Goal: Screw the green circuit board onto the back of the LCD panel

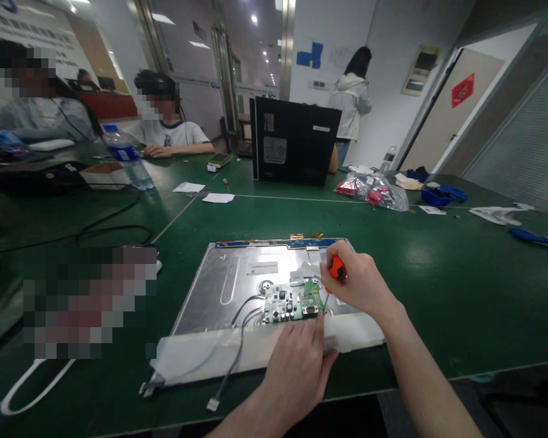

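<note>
A flat metal-backed display panel [201, 292] lies on the green table in front of me. A green circuit board [283, 304] sits on its back, with dark cables [244, 340] running from its left side to a white connector. My right hand [358, 277] is closed around the orange and black handle of a screwdriver [337, 269]. The shaft points down at the board's right corner. My left hand [296, 359] lies with its fingers stretched over the white film strip [210, 359], fingertips at the board's lower edge. Its thumb is apart from the fingers, near the panel's front edge.
Behind the panel stands a black computer case [295, 143]. Plastic-bagged red items [372, 190] lie to its right, white papers [218, 198] to its left. A water bottle [128, 159] and a black cable [114, 222] are at the left. Several people are around the table.
</note>
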A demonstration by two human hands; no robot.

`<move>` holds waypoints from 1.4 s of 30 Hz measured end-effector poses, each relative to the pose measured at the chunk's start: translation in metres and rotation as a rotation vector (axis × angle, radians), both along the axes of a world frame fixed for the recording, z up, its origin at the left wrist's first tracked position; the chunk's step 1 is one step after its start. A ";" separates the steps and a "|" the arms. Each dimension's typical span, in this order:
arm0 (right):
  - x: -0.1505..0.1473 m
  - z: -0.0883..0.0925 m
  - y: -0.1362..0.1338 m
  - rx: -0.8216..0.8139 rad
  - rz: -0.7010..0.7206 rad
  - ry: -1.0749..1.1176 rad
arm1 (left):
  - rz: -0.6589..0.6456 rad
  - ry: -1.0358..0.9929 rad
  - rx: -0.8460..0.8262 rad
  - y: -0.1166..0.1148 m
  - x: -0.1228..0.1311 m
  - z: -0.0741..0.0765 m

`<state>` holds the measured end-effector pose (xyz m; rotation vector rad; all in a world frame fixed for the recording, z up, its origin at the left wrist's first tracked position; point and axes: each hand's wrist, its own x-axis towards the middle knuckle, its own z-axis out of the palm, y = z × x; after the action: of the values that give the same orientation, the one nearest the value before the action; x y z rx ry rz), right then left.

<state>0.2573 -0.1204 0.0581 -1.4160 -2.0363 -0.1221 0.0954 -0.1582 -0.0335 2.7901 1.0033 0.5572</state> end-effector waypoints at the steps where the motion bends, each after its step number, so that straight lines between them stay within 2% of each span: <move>1: 0.000 0.000 0.000 0.003 0.001 -0.003 | -0.003 0.006 -0.001 0.000 0.000 0.000; 7: -0.004 -0.001 -0.001 0.076 0.029 -0.027 | -0.012 0.010 0.021 0.000 0.000 0.000; 11: -0.005 -0.001 0.000 0.069 0.039 -0.043 | -0.022 0.008 0.026 0.000 0.000 0.001; 18: 0.003 0.011 -0.008 -0.127 0.089 0.036 | -0.023 0.024 0.021 0.001 0.001 0.000; 21: 0.005 0.013 -0.011 -0.158 0.108 0.044 | -0.018 0.033 0.021 0.001 0.001 0.000; 42: 0.004 0.006 -0.007 -0.076 0.006 -0.070 | -0.018 -0.017 0.039 0.000 0.000 -0.003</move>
<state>0.2611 -0.1270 0.0644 -1.4702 -2.1228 -0.0942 0.0952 -0.1578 -0.0369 2.8206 0.9739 0.6035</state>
